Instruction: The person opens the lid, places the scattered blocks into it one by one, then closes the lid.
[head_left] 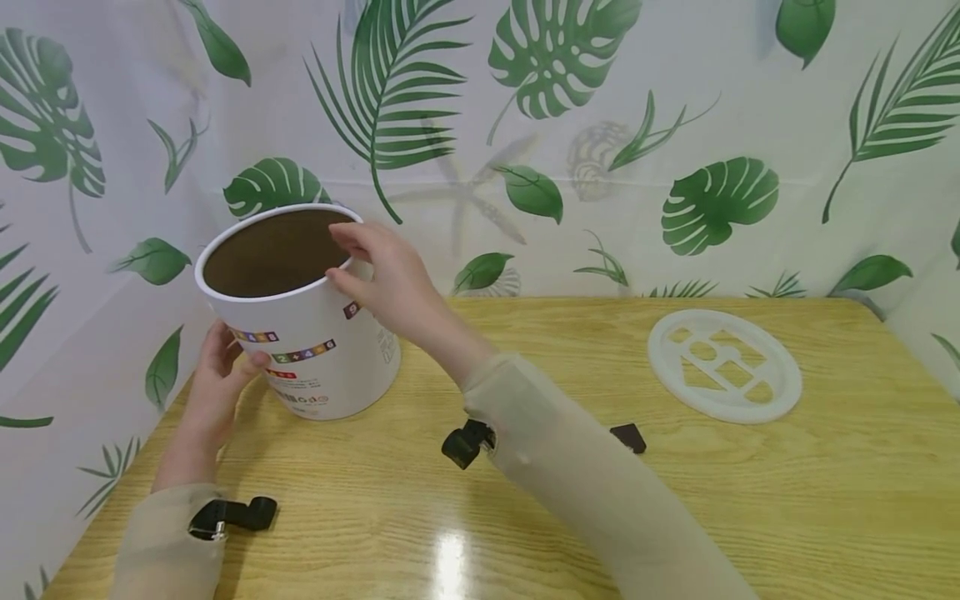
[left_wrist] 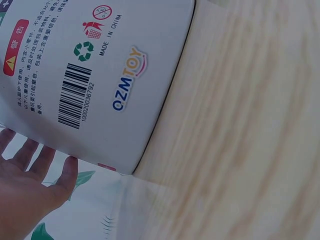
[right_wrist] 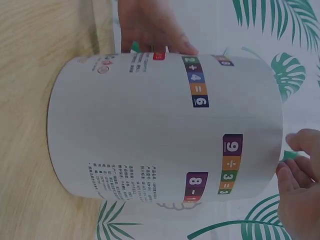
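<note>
A white cylindrical tub (head_left: 337,375) printed with coloured sums stands upright at the left of the table, its lidless top showing a brown inside. My left hand (head_left: 217,383) rests against its near left side, with the fingers (left_wrist: 42,159) spread along the wall in the left wrist view. At the right part of the rim is my right hand (head_left: 390,275); thumb and fingers are apart, and the fingers overlap the opening. In the right wrist view, the right fingertips (right_wrist: 284,172) sit right at the rim, with nothing seen between them and the thumb.
A round white disc (head_left: 660,358) with cut-out shapes lies at the right of the wooden table (head_left: 360,517). One small dark piece (head_left: 628,437) lies beside my right sleeve (head_left: 585,467), partly covered by it. A leaf-patterned sheet (head_left: 600,233) hangs behind.
</note>
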